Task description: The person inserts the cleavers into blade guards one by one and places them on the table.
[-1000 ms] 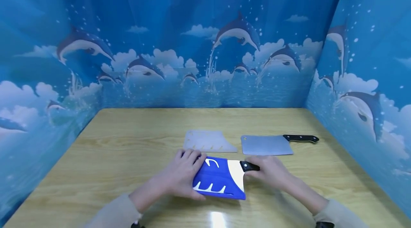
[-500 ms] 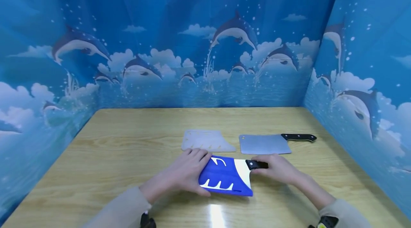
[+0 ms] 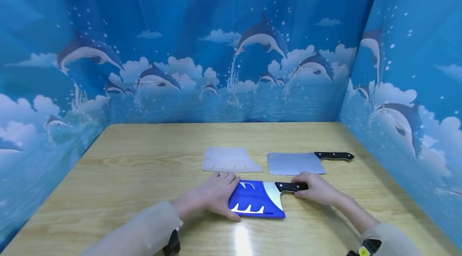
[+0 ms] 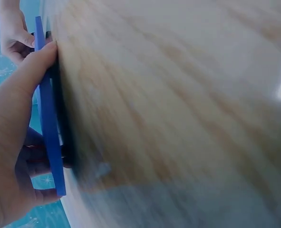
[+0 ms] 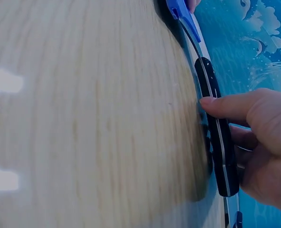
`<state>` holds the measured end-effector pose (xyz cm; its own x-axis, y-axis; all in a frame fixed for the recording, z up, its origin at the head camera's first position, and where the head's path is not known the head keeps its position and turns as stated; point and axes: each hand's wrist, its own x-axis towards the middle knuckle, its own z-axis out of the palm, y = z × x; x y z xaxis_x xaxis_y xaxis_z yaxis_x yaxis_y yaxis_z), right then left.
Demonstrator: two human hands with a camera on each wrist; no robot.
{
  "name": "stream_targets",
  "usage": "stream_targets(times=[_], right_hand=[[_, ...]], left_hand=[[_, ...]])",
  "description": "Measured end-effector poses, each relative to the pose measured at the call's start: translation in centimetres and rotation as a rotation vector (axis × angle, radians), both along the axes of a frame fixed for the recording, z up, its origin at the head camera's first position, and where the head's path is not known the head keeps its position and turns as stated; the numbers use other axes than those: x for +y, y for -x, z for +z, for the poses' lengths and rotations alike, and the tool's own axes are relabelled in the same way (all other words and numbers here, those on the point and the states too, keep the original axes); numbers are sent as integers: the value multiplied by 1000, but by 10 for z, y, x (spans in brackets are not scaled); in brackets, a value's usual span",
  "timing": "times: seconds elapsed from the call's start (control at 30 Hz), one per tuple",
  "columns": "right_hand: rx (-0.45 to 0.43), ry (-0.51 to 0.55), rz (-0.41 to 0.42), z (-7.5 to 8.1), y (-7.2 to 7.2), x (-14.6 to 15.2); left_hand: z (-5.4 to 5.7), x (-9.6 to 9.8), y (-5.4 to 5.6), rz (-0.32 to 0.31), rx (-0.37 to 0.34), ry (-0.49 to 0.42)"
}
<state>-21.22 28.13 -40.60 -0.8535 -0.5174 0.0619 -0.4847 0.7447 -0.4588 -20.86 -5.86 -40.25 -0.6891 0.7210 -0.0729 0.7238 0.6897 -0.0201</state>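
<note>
In the head view a cleaver point(image 3: 273, 193) with a black riveted handle has most of its blade inside a blue sheath point(image 3: 252, 196) with white cut-out shapes. My left hand point(image 3: 217, 195) grips the sheath's left end. The left wrist view has the thumb on one long edge of the sheath point(image 4: 50, 123) and fingers at the other side. With thumb and fingers, my right hand point(image 3: 317, 188) pinches the black handle point(image 5: 217, 128) near its end. The sheathed cleaver lies low over the table, its face turned up; whether it touches the wood I cannot tell.
Behind the hands, a translucent white sheath point(image 3: 231, 160) lies flat on the wooden table point(image 3: 151, 148). To its right rests a second cleaver point(image 3: 296, 163), bare, black handle pointing right. A blue dolphin-print curtain point(image 3: 202, 47) stands behind and at both sides.
Both hands have shifted right with the sheathed cleaver and brought it lower and flatter. My right hand now grips farther out along the handle, so more of it shows.
</note>
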Motion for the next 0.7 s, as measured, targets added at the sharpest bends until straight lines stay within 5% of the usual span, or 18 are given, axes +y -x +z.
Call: stream_targets(times=[0.2, 0.37, 0.53, 0.7], right_hand=[[-9, 6, 3, -2, 3, -5], [-11, 63, 13, -4, 5, 3], [-43, 177, -26, 0, 9, 21], [111, 235, -157, 7, 20, 46]], left_hand=[[-1, -6, -1, 4, -35, 6], [1, -14, 2, 18, -53, -76], [7, -28, 15, 69, -83, -203], [13, -43, 37, 129, -77, -268]])
